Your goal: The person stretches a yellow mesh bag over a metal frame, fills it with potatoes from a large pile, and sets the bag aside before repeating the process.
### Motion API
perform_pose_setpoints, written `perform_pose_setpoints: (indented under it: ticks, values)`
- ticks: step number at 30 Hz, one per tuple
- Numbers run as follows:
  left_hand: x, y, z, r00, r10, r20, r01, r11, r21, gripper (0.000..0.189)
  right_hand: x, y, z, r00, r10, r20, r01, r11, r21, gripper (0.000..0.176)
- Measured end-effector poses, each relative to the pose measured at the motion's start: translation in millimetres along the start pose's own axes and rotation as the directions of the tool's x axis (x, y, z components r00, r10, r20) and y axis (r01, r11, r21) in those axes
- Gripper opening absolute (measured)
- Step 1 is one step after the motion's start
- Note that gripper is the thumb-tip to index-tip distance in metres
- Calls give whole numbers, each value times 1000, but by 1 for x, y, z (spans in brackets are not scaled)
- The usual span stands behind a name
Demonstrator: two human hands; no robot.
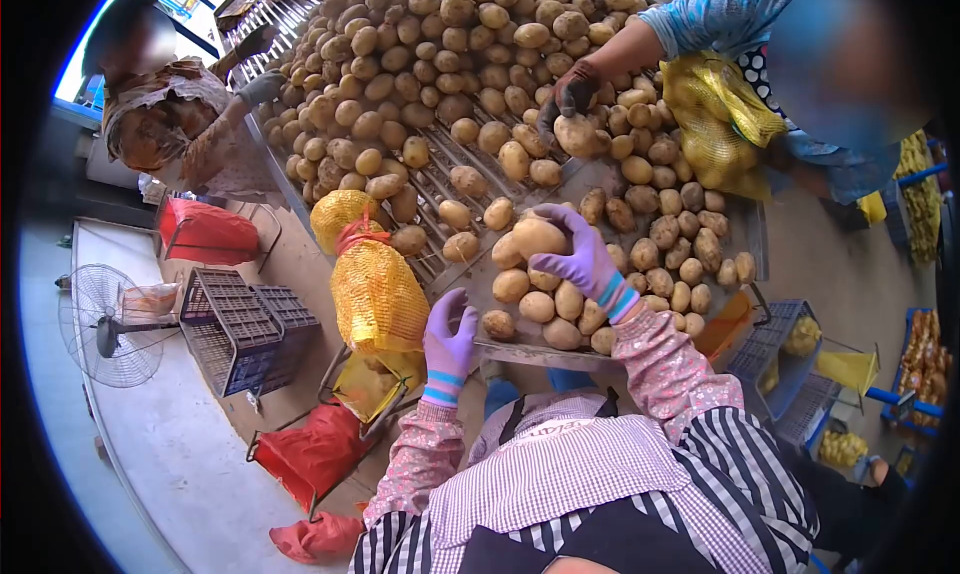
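My right hand (588, 264), in a purple glove with blue cuff stripes, grips a large pale potato (538, 238) between thumb and fingers, above the near part of the sorting table (540, 355). More loose potatoes (563, 332) lie just below and beside that hand. At the table's near left corner is my left hand (452, 336), gloved the same way. Its thumb and fingers are apart and curved, with nothing between them. A full yellow mesh bag (378, 292), tied with red, stands to the left of it.
A big potato heap (440, 44) covers the far slats. Across the table, a co-worker's dark-gloved hand (572, 99) touches a potato beside a yellow mesh bag (715, 124). Another person stands at far left. Plastic crates (235, 329), a fan (108, 324) and red sacks (315, 452) are at left.
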State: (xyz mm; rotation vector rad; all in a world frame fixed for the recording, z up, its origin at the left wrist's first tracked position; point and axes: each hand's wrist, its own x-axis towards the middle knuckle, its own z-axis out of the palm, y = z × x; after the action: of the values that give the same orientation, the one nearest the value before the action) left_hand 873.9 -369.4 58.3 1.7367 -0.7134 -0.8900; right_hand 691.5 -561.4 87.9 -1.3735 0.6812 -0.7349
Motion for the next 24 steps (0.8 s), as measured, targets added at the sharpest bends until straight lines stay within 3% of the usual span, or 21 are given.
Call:
perform_pose_setpoints:
  ticks: [2,3,4,6,8,10,12,15,16,18,19,20,21,22,24]
  values:
    - [8,14,10,982,177,70,-191,924,332,42,-14,5,-39,991,130,-28,-119,961,248,78]
    - [15,20,19,980,154,127,-190,912,363,47,-23,2,-45,981,185,-52,-147,896,418,73]
    - [23,19,29,980,152,131,-190,913,361,47,-31,4,-55,981,187,-56,-148,897,417,73]
    - [39,6,50,957,125,263,-271,706,655,54,-45,14,-71,957,290,-13,-246,836,491,67]
    - [48,2,68,970,92,223,-218,730,648,58,-61,20,-73,934,354,-45,-286,820,496,54]
    - [54,5,74,970,54,239,-218,633,743,55,-76,18,-72,958,284,-41,-252,900,355,44]
    - [54,10,67,965,61,256,-228,681,696,50,-93,20,-73,954,294,-56,-269,923,274,39]
    - [50,17,60,936,312,162,-351,801,485,50,-103,20,-75,946,313,-85,-306,948,87,32]
    - [60,15,60,918,379,118,-382,766,517,52,-107,19,-75,939,331,-99,-334,942,-19,30]
    - [78,31,66,917,371,144,-381,712,590,56,-112,21,-78,928,355,-111,-357,934,4,28]
    - [81,44,73,957,246,152,-282,676,680,57,-112,17,-77,907,418,-47,-420,905,-67,28]
    - [86,55,80,952,252,176,-304,679,668,57,-112,13,-76,877,481,2,-476,868,-139,29]
    - [92,63,86,972,174,160,-235,624,745,58,-115,10,-74,901,429,63,-408,888,-213,29]
    - [96,68,90,986,97,136,-167,554,816,58,-119,9,-71,866,487,116,-446,856,-261,34]
    - [100,70,91,979,96,180,-204,486,850,61,-127,-5,-66,832,520,195,-385,793,-471,37]
